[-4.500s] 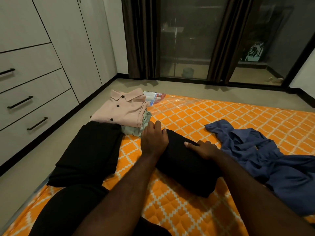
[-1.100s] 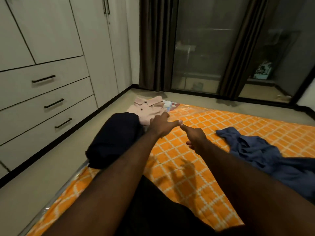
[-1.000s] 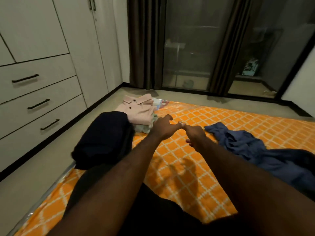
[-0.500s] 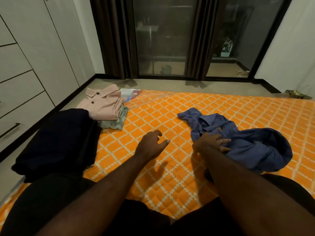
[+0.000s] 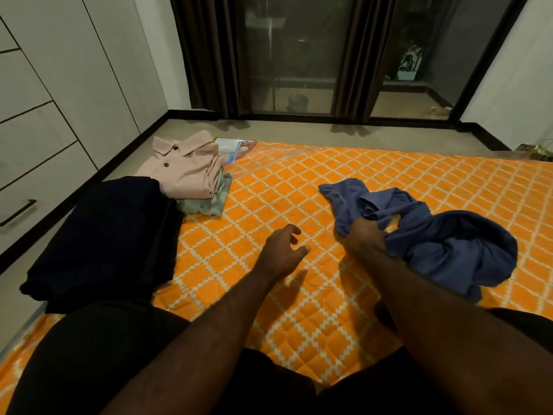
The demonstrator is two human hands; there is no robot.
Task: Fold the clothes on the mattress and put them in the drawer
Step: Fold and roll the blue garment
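Observation:
A crumpled blue garment (image 5: pixel 443 238) lies on the orange quilted mattress (image 5: pixel 269 199) at the right. My right hand (image 5: pixel 363 239) grips its near edge, fingers buried in the cloth. My left hand (image 5: pixel 282 253) hovers just above the mattress to the left of it, fingers loosely spread and holding nothing. At the mattress's left edge sits a stack of folded black clothes (image 5: pixel 101 241). Behind it, a folded pink collared shirt (image 5: pixel 185 167) lies on a folded pale green garment (image 5: pixel 209 199).
White drawers with black handles (image 5: pixel 18 212) line the wall at the left, all closed. A plastic packet (image 5: pixel 233 145) lies at the mattress's far corner. Dark curtains and glass doors (image 5: pixel 293 55) stand beyond a strip of floor. My black-clad legs fill the bottom.
A folded black garment went onto the black stack at the left. The view swung right. My right hand reached the blue garment and now grips it; my left hand followed, empty.

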